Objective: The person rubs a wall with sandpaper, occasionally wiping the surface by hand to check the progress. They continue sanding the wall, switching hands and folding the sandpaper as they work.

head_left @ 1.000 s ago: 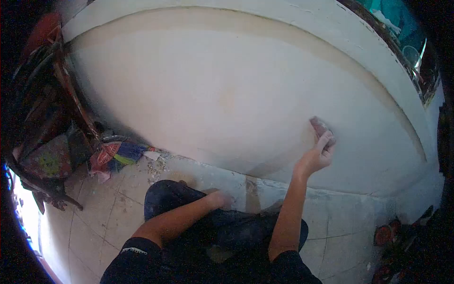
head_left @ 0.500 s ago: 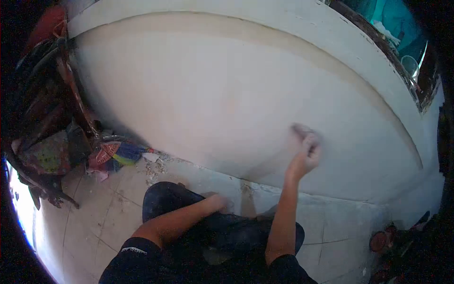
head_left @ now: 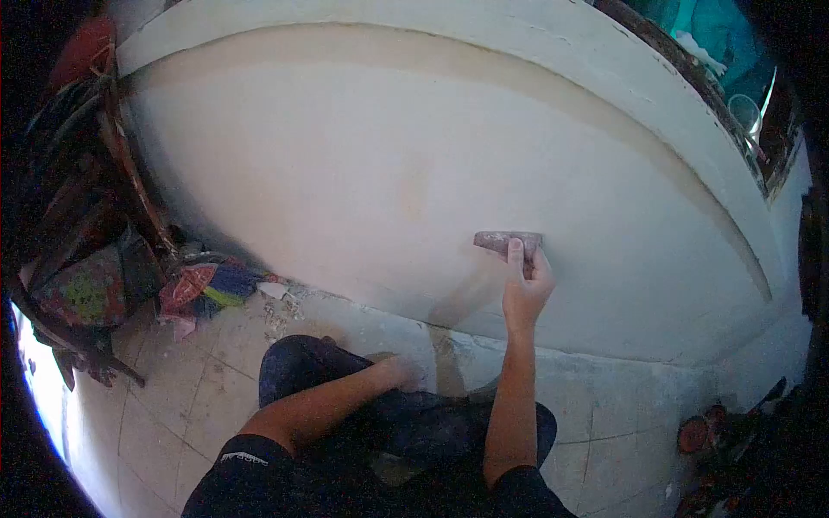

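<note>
In the head view, the only one there is, the pale wall fills most of the scene and serves as the landmark. The right hand is up against the wall's lower half, right of its middle, with its fingers closed around a brownish abrasive piece, perhaps folded sandpaper. The thumb lies across the near side, and the piece is held roughly level with its long side along the wall. It seems to meet the wall or sit just off it; the angle does not settle which. A shadow falls below it, on the lower wall and onto the tiled floor.

The left hand is in front of the wall's foot, by the left knee. It is blurred, so I cannot tell whether its fingers are clenched or released; nothing shows in them.

Bags lie at the wall's lower left corner, and a raised band runs along the wall's top.

The step in hand looks like rubbing down the wall, seemingly midway through a stroke. The next move would, I judge, call for the piece lying flat on the wall, with even pressure and a loose wrist.
</note>
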`<state>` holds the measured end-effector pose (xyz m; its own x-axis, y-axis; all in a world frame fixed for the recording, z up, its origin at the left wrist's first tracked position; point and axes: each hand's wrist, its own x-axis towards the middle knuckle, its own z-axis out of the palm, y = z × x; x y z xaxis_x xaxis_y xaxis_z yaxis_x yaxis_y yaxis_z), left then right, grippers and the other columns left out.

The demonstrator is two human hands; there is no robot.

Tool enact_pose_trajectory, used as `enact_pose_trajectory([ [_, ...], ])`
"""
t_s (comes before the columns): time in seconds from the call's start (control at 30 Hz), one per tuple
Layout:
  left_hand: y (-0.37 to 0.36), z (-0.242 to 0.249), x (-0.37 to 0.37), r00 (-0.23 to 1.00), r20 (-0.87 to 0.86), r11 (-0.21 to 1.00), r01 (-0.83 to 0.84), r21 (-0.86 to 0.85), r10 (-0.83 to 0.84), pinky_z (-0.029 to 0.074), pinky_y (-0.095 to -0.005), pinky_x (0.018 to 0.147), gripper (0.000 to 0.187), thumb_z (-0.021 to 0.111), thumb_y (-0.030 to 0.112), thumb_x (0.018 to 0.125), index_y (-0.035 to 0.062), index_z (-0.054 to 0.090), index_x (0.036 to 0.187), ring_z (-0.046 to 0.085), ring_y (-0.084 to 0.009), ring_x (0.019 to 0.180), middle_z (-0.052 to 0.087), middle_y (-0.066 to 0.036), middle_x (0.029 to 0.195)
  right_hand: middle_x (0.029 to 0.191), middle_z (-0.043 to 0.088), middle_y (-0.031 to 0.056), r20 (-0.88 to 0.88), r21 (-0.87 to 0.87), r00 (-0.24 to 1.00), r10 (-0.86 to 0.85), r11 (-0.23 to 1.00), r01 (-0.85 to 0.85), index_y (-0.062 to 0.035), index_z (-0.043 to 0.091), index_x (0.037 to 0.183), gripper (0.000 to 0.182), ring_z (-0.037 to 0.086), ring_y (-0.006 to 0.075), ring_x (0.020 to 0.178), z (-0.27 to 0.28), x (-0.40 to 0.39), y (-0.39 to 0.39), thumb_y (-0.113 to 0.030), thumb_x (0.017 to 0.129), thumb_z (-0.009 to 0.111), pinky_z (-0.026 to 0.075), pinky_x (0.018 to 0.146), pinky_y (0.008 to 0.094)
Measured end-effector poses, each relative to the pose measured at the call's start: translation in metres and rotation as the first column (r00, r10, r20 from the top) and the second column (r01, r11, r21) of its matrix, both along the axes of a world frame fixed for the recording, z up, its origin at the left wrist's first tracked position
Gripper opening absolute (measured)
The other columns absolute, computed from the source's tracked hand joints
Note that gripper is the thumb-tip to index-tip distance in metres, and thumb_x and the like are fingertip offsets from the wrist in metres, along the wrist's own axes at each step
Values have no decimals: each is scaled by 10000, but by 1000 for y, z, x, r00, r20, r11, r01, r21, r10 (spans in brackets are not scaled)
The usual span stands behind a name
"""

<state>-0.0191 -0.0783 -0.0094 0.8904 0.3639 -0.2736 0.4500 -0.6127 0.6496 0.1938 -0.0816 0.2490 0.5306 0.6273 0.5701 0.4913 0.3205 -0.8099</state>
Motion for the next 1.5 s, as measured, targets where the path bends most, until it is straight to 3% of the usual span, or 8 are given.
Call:
enact_pose_trajectory([
  [0.2, -3, 23, 4, 966, -211, 940, 203, 274, -147, 549, -446, 909, 328, 556, 241, 994, 88, 672, 1261, 708, -295, 985, 714, -143, 1187, 869, 696, 24, -498, 344, 867, -9, 916, 207, 3, 723, 972, 276, 613, 88, 785, 32, 10, -9, -259, 1020, 648, 500, 734, 256],
  [0.47, 5, -80, -6, 947, 289, 932, 25, 361, -137, 549, -480, 868, 250, 571, 242, 947, 90, 697, 1100, 684, -342, 1023, 712, -133, 1082, 908, 715, 80, -140, 104, 977, -158, 979, 174, 14, 714, 1056, 276, 644, 111, 823, -2, 5, 3, -249, 1024, 638, 527, 774, 267],
  [0.67, -12, 76, -3, 997, -65, 991, 49, 123, -41, 541, -485, 913, 292, 554, 251, 967, 89, 700, 1161, 681, -351, 1055, 710, -152, 1153, 907, 713, 63, -422, 323, 902, -87, 915, 240, 25, 724, 1024, 272, 634, 102, 810, 23, 24, -7, -230, 1023, 629, 505, 736, 247],
  [0.8, -5, 36, 2, 977, -181, 978, 145, 152, -116, 529, -499, 940, 339, 570, 259, 954, 89, 697, 1217, 672, -356, 1105, 699, -173, 1215, 939, 735, 68, -13, -86, 1000, -6, 996, 5, 19, 715, 1037, 259, 690, 139, 880, 21, 11, -14, -215, 1032, 603, 558, 812, 293],
  [0.93, -2, 7, -15, 981, 118, 967, -127, -223, 156, 560, -448, 905, 361, 543, 309, 1016, 141, 672, 1309, 719, -297, 962, 740, -119, 1130, 927, 732, 50, -40, -33, 994, -105, 994, 103, 3, 712, 1038, 240, 687, 132, 890, 26, 19, -12, -210, 1032, 602, 556, 828, 293],
  [1.0, 0, 13, -5, 994, -95, 997, -54, -53, 48, 541, -480, 914, 345, 590, 276, 936, 81, 704, 1197, 684, -347, 1061, 719, -163, 1159, 877, 701, 17, -407, 233, 907, -109, 947, 219, -17, 715, 1011, 229, 631, 86, 840, 40, 24, -17, -228, 1025, 626, 509, 775, 249],
  [1.2, -10, 49, -4, 999, -12, 998, -51, 38, 51, 549, -495, 873, 284, 612, 225, 893, 70, 725, 1102, 696, -359, 1015, 724, -174, 1084, 910, 731, 61, -78, 61, 997, -19, 998, 24, -21, 722, 989, 261, 660, 116, 815, 16, 14, -6, -265, 1020, 636, 521, 737, 277],
  [1.5, 0, 4, -5, 998, 56, 998, -5, 66, 1, 555, -461, 865, 293, 570, 251, 951, 100, 713, 1157, 704, -331, 965, 734, -143, 1078, 861, 689, 25, -238, 190, 958, -160, 960, 207, -2, 705, 967, 272, 607, 85, 801, 21, 46, -19, -261, 1018, 638, 496, 747, 256],
])
